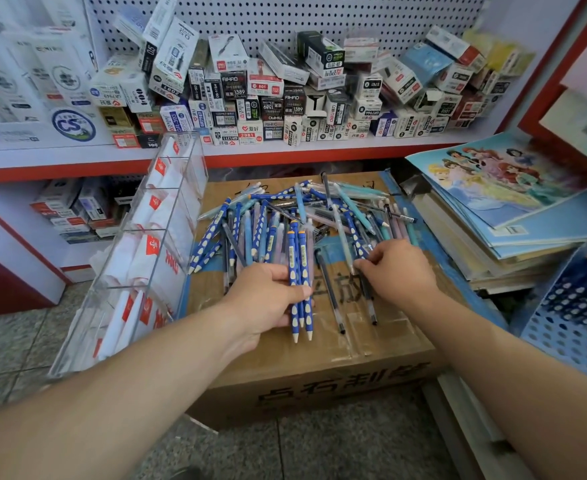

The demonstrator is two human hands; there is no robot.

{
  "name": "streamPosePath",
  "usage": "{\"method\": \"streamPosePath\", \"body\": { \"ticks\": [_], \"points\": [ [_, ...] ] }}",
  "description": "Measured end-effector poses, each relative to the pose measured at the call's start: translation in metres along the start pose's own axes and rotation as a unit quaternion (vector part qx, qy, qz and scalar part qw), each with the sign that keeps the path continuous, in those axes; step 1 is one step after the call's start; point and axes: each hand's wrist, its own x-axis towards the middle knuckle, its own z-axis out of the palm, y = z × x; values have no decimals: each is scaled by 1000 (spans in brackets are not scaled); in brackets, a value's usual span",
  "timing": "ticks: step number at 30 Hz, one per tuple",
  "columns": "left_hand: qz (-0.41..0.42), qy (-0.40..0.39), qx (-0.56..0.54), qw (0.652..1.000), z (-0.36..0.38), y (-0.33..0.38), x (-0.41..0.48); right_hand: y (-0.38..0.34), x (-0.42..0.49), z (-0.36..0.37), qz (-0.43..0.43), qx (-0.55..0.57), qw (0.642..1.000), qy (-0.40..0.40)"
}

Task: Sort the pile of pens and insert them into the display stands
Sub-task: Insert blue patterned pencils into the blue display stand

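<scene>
At the far left a clear display stand (139,244) leans back against the red-edged shelving. Its compartments hold white and red paper inserts. Just right of it the left hand (268,299) grips a small bundle of blue white-spotted pens (299,292), fingers and thumb curled round their middles, pale tips pointing toward the camera. The bundle is held over the near part of a cardboard box (319,375). The pile of pens (302,216) lies spread across the far half of the box top, blue spotted, teal and dark ones crossing each other. On the shelf behind the pile stand stacked pen boxes (285,95). The right hand (399,271) is at the pile's near right edge with fingers bent down among the pens. Whether they pinch one or only touch cannot be told. Further right lies a stack of picture books (499,188), and a blue perforated basket (569,306) is at the edge.
</scene>
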Motion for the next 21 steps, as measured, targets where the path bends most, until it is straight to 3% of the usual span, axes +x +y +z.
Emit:
{"method": "streamPosePath", "body": {
  "ticks": [9, 14, 18, 21],
  "points": [
    [-8, -4, -6, 1000, 1, 0, 3, -9, -3, -8, 47, 9, 999, -14],
    [-13, -8, -42, 999, 2, 1, 5, -19, -29, -16, 14, 112, 994, -7],
    [-14, -3, -62, 998, 4, 1, 4, -32, -54, -14, -42, 227, 972, -52],
    [-3, 11, -78, 997, 6, 1, 1, -36, -65, -3, -90, 244, 962, -84]
  ]
}}
